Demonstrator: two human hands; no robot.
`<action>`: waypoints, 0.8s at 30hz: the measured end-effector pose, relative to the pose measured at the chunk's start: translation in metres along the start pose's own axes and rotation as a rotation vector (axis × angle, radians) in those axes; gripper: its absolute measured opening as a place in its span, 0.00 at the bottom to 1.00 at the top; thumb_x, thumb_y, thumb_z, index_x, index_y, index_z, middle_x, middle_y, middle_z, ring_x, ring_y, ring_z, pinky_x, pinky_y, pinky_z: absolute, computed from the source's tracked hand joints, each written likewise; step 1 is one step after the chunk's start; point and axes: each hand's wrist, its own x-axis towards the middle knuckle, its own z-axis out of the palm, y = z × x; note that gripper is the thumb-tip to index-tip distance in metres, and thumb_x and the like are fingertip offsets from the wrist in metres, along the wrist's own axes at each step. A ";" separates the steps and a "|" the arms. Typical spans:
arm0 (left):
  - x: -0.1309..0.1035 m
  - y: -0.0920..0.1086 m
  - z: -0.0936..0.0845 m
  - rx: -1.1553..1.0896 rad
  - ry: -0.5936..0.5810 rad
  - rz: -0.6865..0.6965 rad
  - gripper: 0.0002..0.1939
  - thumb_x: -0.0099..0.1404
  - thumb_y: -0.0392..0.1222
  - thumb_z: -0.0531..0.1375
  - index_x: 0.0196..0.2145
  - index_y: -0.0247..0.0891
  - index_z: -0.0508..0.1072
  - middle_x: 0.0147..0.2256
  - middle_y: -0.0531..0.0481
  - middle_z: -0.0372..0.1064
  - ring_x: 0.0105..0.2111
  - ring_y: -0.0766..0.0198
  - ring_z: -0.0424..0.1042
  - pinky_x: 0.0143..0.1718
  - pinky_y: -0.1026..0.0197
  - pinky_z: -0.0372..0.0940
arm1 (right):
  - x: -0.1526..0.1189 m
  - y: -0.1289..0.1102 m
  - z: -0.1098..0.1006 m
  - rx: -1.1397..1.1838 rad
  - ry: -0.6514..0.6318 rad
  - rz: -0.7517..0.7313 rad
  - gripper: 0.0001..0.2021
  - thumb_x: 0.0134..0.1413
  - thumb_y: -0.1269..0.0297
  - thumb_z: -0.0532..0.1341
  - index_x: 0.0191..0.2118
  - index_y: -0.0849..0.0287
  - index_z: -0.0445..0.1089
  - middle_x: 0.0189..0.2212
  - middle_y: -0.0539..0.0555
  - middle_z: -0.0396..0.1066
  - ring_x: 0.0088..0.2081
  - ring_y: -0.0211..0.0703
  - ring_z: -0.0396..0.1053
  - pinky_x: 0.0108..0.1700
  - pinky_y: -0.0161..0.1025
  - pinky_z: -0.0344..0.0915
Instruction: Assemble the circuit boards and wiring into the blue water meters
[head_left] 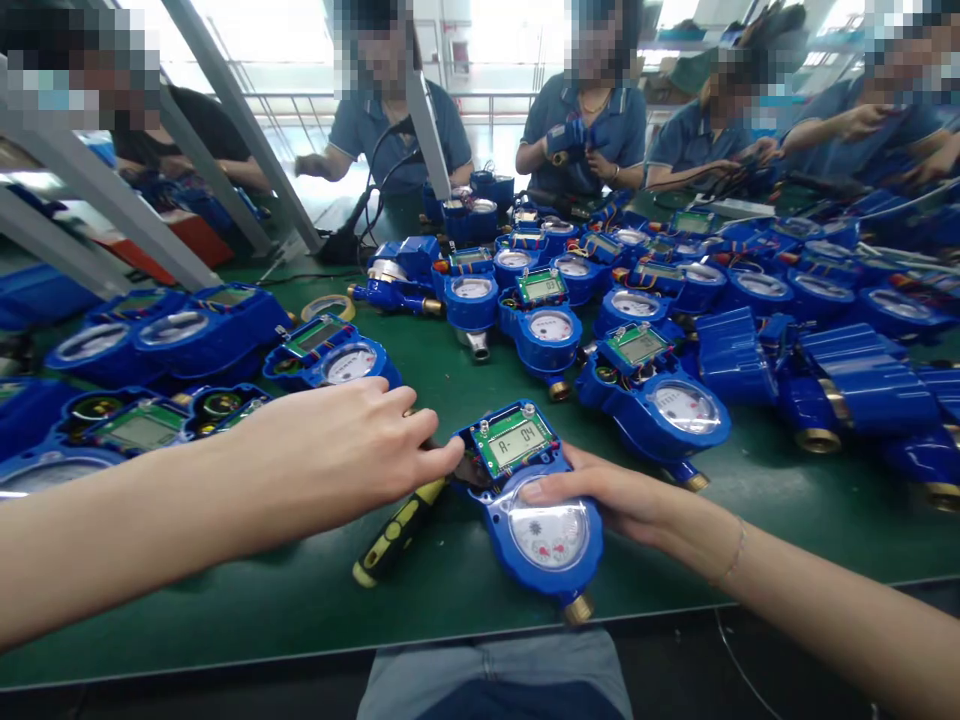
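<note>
My left hand (pixel 375 435) is closed at the head of a pair of pliers with yellow-and-black handles (pixel 397 535). Their dark jaws (pixel 472 472) reach into the left side of a blue water meter's open housing; what they touch there is hidden. That water meter (pixel 551 530) rests tilted near the table's front edge, its brass threaded end towards me. My right hand (pixel 607 490) grips it from the right, thumb across the clear dial cover. Above the dial, a green circuit board with a lit display (pixel 516 442) reads "A- 04".
Several blue meters (pixel 679 410) crowd the green table (pixel 300 600) at the back and right; more (pixel 176 330) stand at the left. A tape roll (pixel 328 308) lies behind. Grey metal posts (pixel 225 130) rise at the left. Co-workers (pixel 585 130) sit across the table.
</note>
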 end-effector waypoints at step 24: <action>-0.015 0.008 0.032 0.105 0.076 -0.014 0.28 0.58 0.23 0.52 0.54 0.43 0.68 0.41 0.42 0.74 0.37 0.49 0.76 0.34 0.50 0.72 | 0.007 0.008 -0.002 0.005 0.035 -0.081 0.40 0.39 0.64 0.75 0.60 0.57 0.60 0.49 0.57 0.73 0.36 0.44 0.74 0.39 0.39 0.71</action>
